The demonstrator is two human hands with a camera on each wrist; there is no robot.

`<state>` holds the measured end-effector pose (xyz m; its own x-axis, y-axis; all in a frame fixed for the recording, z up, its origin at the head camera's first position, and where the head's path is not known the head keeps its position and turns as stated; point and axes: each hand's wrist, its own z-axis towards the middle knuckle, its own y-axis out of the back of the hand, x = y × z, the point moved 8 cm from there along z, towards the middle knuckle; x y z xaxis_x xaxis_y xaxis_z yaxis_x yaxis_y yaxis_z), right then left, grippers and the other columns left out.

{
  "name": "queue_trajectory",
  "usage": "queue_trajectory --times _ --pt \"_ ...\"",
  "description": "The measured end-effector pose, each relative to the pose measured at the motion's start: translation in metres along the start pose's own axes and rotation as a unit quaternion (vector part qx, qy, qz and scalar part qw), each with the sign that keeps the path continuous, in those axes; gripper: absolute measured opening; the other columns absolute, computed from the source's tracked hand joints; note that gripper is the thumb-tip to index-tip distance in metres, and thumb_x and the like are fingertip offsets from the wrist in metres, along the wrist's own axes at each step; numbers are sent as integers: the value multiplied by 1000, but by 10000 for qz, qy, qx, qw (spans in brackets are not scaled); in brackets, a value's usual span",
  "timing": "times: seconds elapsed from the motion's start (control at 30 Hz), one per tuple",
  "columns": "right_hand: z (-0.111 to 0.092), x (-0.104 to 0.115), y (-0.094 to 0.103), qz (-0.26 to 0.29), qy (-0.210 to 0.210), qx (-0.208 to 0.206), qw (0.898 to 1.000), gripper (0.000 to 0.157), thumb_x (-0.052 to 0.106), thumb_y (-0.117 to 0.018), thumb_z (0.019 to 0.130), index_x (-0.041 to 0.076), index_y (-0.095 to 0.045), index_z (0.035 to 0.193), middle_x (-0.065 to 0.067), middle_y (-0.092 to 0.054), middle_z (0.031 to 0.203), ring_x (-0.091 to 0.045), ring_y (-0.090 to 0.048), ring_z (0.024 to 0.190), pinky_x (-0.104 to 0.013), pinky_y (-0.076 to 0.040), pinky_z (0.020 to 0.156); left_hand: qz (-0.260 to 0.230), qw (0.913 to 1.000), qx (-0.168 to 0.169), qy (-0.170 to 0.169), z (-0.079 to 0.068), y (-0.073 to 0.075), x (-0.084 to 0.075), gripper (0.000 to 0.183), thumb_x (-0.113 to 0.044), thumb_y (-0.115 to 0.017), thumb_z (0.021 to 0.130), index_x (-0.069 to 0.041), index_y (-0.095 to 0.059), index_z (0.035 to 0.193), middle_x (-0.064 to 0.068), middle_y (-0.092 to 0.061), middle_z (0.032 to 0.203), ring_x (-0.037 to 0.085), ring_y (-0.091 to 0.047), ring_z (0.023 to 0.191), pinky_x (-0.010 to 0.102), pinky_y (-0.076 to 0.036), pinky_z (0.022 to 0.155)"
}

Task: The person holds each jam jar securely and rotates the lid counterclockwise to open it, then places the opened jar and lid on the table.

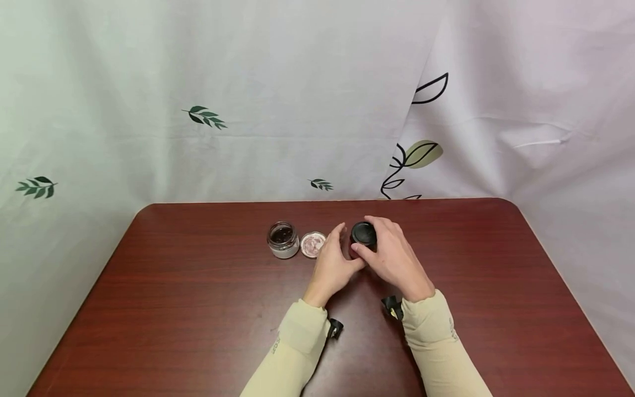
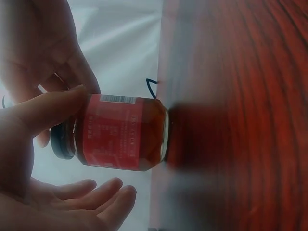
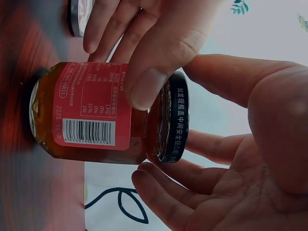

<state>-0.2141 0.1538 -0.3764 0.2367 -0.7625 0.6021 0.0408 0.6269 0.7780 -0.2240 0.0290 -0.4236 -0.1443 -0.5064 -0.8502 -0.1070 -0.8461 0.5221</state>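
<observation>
A red-labelled jar [image 2: 114, 134] stands upright near the far edge of the desk [image 1: 198, 292], a little right of that edge's middle, with its black lid [image 1: 364, 234] on. The right hand [image 1: 397, 258] comes in from the right side and holds it round the top, thumb on the near side and fingers curving about the far side; how firmly, I cannot tell. The left hand [image 1: 333, 269] is on the other side, its thumb laid over the label near the jar's shoulder, its other fingers nearly straight and spread apart from the glass — it has no hold on the jar.

To the left, also toward the far edge, an open jar [image 1: 284, 243] stands upright, dark inside. A loose lid [image 1: 312, 245] with a pale, pink-smeared face lies flat just beside it, between that jar and the left hand. Pale yellow sleeves [image 1: 296, 347] reach in over the near edge.
</observation>
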Motion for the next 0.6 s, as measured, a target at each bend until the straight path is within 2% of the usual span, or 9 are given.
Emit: queue_trajectory --times 0.37,0.6 --pt "0 3 -4 -17 37 25 10000 65 24 -76 89 -5 -50 141 -23 -52 140 -41 -45 130 -51 -39 106 -10 9999 105 75 1 -5 6 85 -18 -81 79 3 -38 150 17 -53 144 29 -52 131 43 -40 109" --pt "0 3 -5 -39 68 -5 10000 64 21 -76 89 -5 -50 141 -23 -53 139 -41 -46 129 -51 -38 107 163 9994 285 51 1 -8 7 79 -22 -80 80 1 -45 147 17 -55 141 29 -53 129 44 -41 108"
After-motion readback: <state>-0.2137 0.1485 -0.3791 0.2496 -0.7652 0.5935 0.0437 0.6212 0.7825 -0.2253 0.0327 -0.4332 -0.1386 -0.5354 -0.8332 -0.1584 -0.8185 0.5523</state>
